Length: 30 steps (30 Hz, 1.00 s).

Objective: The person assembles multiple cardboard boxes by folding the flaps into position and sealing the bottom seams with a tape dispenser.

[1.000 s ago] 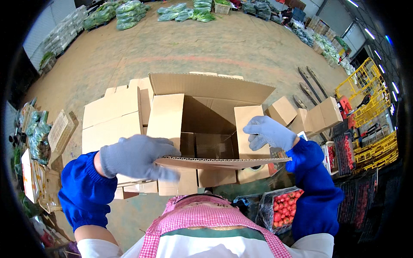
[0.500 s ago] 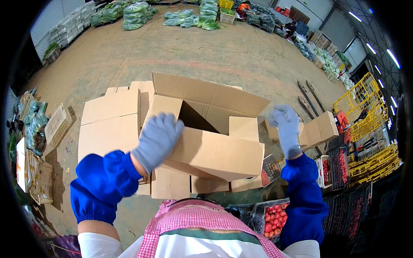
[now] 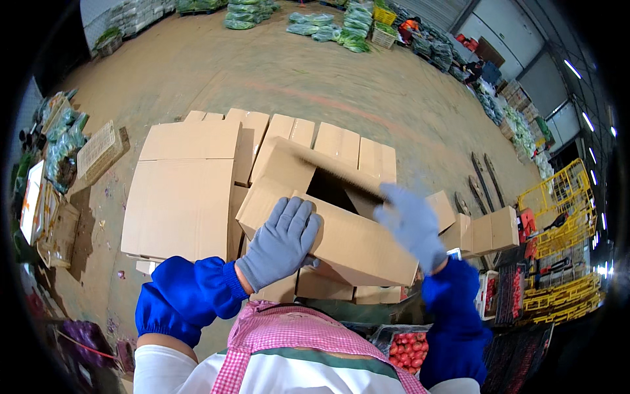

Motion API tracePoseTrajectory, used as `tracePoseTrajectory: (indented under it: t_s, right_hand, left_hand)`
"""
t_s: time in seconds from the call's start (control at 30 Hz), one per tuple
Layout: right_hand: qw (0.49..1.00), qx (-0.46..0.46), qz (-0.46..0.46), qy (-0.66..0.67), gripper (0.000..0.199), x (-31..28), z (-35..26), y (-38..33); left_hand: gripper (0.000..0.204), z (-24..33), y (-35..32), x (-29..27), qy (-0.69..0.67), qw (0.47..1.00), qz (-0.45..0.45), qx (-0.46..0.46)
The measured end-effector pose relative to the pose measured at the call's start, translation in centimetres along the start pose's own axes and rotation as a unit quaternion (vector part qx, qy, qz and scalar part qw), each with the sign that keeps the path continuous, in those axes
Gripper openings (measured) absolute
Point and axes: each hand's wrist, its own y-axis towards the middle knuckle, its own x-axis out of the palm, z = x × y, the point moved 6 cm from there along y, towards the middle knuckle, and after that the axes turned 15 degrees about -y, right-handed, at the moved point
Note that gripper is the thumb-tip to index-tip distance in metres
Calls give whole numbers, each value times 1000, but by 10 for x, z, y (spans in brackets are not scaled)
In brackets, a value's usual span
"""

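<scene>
An open cardboard box (image 3: 357, 240) stands tilted in front of me, its dark inside partly showing. My left hand (image 3: 282, 240), in a grey glove, lies on the left end of the near flap, fingers stretched out flat and the thumb lower at the flap's edge. The far flap (image 3: 328, 164) leans inward over the opening, smeared by motion. At its right end is my right hand (image 3: 413, 226), also gloved in grey; motion blurs its fingers, and whether they grip the flap is unclear.
More cardboard boxes (image 3: 180, 207) stand under and around this box. Tomatoes (image 3: 408, 349) fill a container close by my right side. Beyond on the right are yellow metal frames (image 3: 558, 243) and forks (image 3: 485, 177). A plastic crate (image 3: 98, 148) sits left; bagged greens (image 3: 357, 26) line the far side.
The far flap has swung from upright down toward the opening. My right hand has moved left to its end, and my left hand has flattened onto the near flap. The view has shifted.
</scene>
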Motion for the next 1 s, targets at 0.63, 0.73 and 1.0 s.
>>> tracePoseTrajectory:
  t_s: [0.63, 0.73, 1.0]
  right_hand:
    - [816, 281, 103, 495, 49, 72, 61, -99]
    - [828, 240, 136, 488, 49, 70, 78, -91]
    - [847, 161, 89, 500, 50, 43, 109, -30]
  left_hand:
    - [43, -139, 67, 1, -493, 851, -9, -181]
    - [43, -124, 54, -3, -532, 818, 14, -218]
    - [25, -58, 22, -28, -272, 955, 95, -67]
